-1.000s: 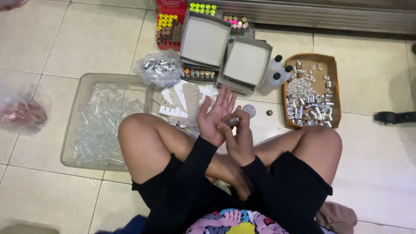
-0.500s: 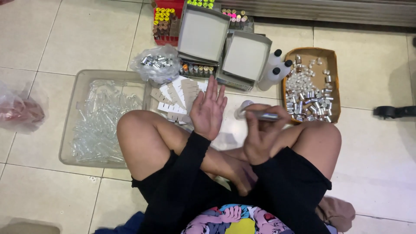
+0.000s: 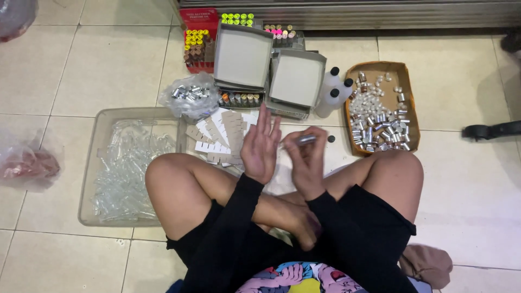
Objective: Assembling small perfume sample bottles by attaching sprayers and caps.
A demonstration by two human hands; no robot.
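- Seated cross-legged on tiled floor [image 3: 108,70], right hand [image 3: 306,163] pinching a slim silver tube [image 3: 304,140] between thumb and fingertips [image 3: 296,149], tube lying roughly level, tip poking out leftward toward the other palm.
- Left hand [image 3: 259,146] raised just beside it, fingers spread and upright, palm open, gripping nothing; contact with the tube not discernible.
- Likely light, rigid, smooth-skinned, so apt to slip; best gripped mid-barrel.
- Nearby: brown tray [image 3: 404,70] of silver caps to the right, clear bin [image 3: 103,163] of glass vials to the left, two grey boxes [image 3: 244,54] ahead.
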